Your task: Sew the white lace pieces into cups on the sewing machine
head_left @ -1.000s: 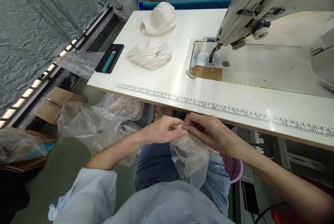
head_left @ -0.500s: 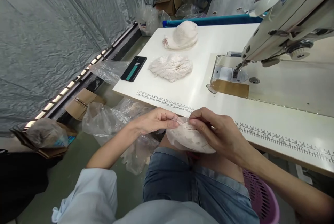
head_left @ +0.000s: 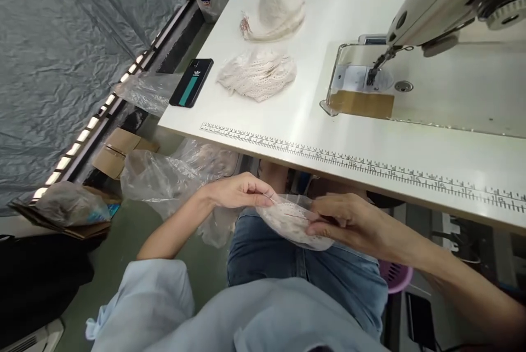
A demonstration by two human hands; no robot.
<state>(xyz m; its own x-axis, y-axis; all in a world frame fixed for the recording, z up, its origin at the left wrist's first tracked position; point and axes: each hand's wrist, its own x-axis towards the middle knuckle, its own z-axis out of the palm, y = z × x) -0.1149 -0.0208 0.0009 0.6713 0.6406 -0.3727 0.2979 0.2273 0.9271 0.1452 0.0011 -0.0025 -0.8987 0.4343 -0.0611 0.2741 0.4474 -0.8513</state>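
Observation:
A small white piece of eyelet fabric with a sheer layer [head_left: 286,221] is stretched between my two hands, above my lap and in front of the table edge. My left hand [head_left: 241,190] pinches its left end between thumb and fingertips. At the opposite end, the thumb and fingers of my right hand [head_left: 355,219] are closed on the sheer edge. On the table lie a crumpled off-white eyelet piece [head_left: 259,75] and, behind it, a rounded white fabric piece [head_left: 281,8] with reddish threads at its left tip.
A sewing machine [head_left: 435,7] stands at the right of the white table [head_left: 329,138], whose front edge has a printed ruler. A phone [head_left: 191,83] lies by the left edge. Plastic bags [head_left: 160,179] and a carton [head_left: 119,150] are on the floor; a purple basket [head_left: 396,275] is below right.
The view has tilted down, so the table appears higher. Both hands and the fabric are now farther from the table edge, and my right hand has shifted its hold along the sheer edge.

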